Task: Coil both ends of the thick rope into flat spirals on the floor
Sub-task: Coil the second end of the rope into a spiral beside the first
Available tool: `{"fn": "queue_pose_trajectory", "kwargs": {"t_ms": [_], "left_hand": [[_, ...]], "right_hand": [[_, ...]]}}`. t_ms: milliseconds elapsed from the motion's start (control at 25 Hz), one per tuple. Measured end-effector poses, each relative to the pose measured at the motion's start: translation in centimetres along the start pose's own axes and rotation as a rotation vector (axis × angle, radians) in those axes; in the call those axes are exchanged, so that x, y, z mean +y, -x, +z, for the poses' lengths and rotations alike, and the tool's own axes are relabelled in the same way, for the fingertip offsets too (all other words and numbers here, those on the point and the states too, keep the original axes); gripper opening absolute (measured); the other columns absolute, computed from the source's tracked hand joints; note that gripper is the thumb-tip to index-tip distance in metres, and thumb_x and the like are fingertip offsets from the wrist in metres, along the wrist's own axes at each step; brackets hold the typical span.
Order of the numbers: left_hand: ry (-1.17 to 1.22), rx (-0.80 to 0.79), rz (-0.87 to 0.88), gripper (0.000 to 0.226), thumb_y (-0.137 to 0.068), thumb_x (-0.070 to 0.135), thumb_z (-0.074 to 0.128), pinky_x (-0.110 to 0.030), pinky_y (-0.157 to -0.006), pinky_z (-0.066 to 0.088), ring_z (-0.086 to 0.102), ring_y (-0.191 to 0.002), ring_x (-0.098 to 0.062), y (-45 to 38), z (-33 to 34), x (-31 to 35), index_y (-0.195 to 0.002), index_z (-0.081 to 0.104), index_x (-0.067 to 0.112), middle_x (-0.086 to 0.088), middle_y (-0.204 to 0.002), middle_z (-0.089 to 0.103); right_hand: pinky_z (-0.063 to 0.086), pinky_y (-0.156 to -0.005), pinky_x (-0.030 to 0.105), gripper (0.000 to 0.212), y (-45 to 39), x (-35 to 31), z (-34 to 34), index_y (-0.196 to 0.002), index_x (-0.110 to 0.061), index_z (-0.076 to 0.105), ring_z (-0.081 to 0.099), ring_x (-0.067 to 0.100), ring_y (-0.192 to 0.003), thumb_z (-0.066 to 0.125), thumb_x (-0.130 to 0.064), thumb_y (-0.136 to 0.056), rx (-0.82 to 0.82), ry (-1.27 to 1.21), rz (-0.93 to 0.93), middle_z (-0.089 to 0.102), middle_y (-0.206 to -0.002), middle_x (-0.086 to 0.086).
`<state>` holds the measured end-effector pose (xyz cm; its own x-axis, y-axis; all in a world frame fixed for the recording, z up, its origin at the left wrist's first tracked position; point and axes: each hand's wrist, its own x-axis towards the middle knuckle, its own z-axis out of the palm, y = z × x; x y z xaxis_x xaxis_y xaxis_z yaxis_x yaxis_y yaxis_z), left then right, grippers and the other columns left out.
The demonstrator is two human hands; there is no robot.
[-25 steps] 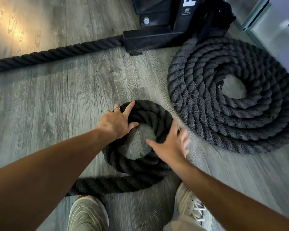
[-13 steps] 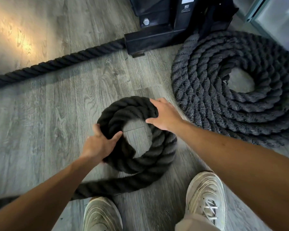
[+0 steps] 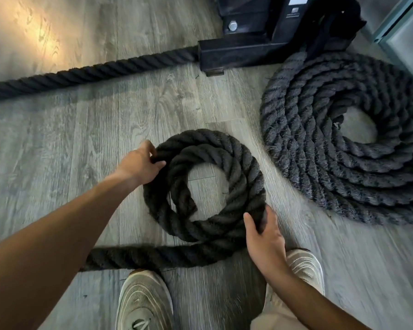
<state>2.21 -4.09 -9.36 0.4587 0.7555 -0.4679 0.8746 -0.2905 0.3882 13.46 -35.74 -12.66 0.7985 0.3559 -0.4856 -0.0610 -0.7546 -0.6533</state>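
A small flat coil (image 3: 227,163) of thick black rope lies on the grey wood floor in the middle, about two turns around a bare centre. My left hand (image 3: 138,166) grips its outer turn at the upper left. My right hand (image 3: 264,236) clasps the outer turn at the lower right. From there the rope's loose tail (image 3: 153,257) runs left along the floor, passing under my left forearm. A large finished spiral (image 3: 320,144) of several turns lies to the right, apart from the small coil.
A black metal machine base (image 3: 243,51) with a bolt stands at the top; a straight rope length (image 3: 86,73) runs from it to the left edge. My two pale sneakers (image 3: 143,303) stand just below the coil. A glass panel (image 3: 405,36) is at top right.
The small coil has been turned and has gained rope. My left hand moved from the coil's lower left to its upper left; my right hand went from the top down to the lower right.
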Motion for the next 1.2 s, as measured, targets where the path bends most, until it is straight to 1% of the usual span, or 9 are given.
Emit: {"fn": "queue_pose_trajectory", "kwargs": {"t_ms": [200,400,520,640,720,800,880,1040,1200], "left_hand": [[0.42,-0.111,-0.2,0.063,-0.091,0.022,0.073,-0.043,-0.071,0.064,0.074,-0.089,-0.028,0.9,-0.1,-1.8,-0.145,0.046,0.039,-0.008,-0.11,0.072],[0.655,-0.081,-0.43,0.043,-0.083,0.022,0.083,-0.041,-0.059,0.064,0.077,-0.067,-0.027,7.3,3.6,-4.3,-0.115,0.056,0.013,-0.015,-0.104,0.073],[0.633,-0.201,-0.525,0.051,-0.075,0.048,0.085,-0.036,-0.053,0.061,0.076,-0.062,-0.026,10.7,5.4,-4.3,-0.103,0.065,0.01,-0.012,-0.082,0.079],[0.294,-0.357,-0.485,0.086,-0.057,0.092,0.061,-0.031,-0.053,0.059,0.075,-0.06,-0.022,9.9,3.6,-4.4,-0.093,0.072,0.015,-0.003,-0.069,0.078],[0.01,-0.255,-0.441,0.111,-0.05,0.106,0.033,-0.037,-0.066,0.06,0.074,-0.07,-0.027,7.4,1.6,-4.7,-0.097,0.071,0.013,-0.007,-0.081,0.078],[-0.044,-0.077,-0.33,0.109,-0.063,0.1,0.035,-0.046,-0.081,0.06,0.07,-0.09,-0.032,4.5,-0.5,-4.4,-0.126,0.059,0.014,-0.012,-0.106,0.073],[0.103,0.016,-0.171,0.084,-0.082,0.076,0.055,-0.046,-0.088,0.058,0.067,-0.102,-0.032,1.9,-1.4,-3.3,-0.146,0.043,0.024,-0.011,-0.123,0.068],[-0.11,0.106,0.083,0.061,-0.097,0.052,0.055,-0.041,-0.093,0.047,0.061,-0.119,-0.034,-0.6,0.1,-3.0,-0.151,0.044,0.026,-0.013,-0.135,0.064],[-0.114,0.119,0.044,0.057,-0.099,0.05,0.052,-0.04,-0.088,0.048,0.064,-0.114,-0.036,-1.3,0.7,-3.2,-0.15,0.044,0.028,-0.015,-0.128,0.068]], "right_hand": [[0.04,-0.106,0.041,0.064,-3.2,-2.5,-0.7,-0.158,-0.031,0.029,0.052,0.034,-0.131,0.05,-0.049,-0.1,-0.035,0.098,-0.062,0.054,-0.147,0.009],[0.053,-0.09,0.035,0.043,-10.1,-9.3,-2.1,-0.13,-0.025,0.062,0.065,0.025,-0.112,0.064,-0.048,-0.094,0.026,0.057,-0.13,0.07,-0.115,-0.001],[0.044,-0.102,0.029,0.066,-9.8,-9.6,-1.3,-0.141,-0.023,0.056,0.055,0.02,-0.124,0.068,-0.058,-0.086,-0.035,0.077,-0.237,0.059,-0.134,-0.001],[0.035,-0.111,0.042,0.103,-5.9,-5.8,0.7,-0.159,-0.025,0.02,0.032,0.029,-0.136,0.068,-0.068,-0.079,-0.026,0.214,-0.169,0.031,-0.151,0.007],[0.036,-0.11,0.054,0.104,-4.5,-4.3,1.3,-0.161,-0.027,0.01,0.026,0.038,-0.138,0.067,-0.065,-0.082,0.006,0.235,-0.104,0.026,-0.151,0.012],[0.036,-0.11,0.055,0.103,-4.5,-4.6,1.1,-0.162,-0.024,0.008,0.024,0.041,-0.14,0.067,-0.059,-0.085,-0.014,0.222,-0.107,0.026,-0.15,0.013],[0.035,-0.112,0.052,0.102,-4.8,-5.2,0.8,-0.162,-0.022,0.009,0.023,0.039,-0.141,0.068,-0.057,-0.086,-0.035,0.233,-0.143,0.026,-0.15,0.012],[0.038,-0.111,0.05,0.095,-3.9,-4.5,0.4,-0.16,-0.031,0.02,0.032,0.032,-0.141,0.07,-0.058,-0.084,0.005,0.033,-0.041,0.03,-0.153,0.005],[0.046,-0.103,0.041,0.065,-0.9,-1.7,0.4,-0.147,-0.03,0.042,0.055,0.029,-0.125,0.065,-0.051,-0.09,0.008,-0.113,0.168,0.056,-0.141,0.005]]}}
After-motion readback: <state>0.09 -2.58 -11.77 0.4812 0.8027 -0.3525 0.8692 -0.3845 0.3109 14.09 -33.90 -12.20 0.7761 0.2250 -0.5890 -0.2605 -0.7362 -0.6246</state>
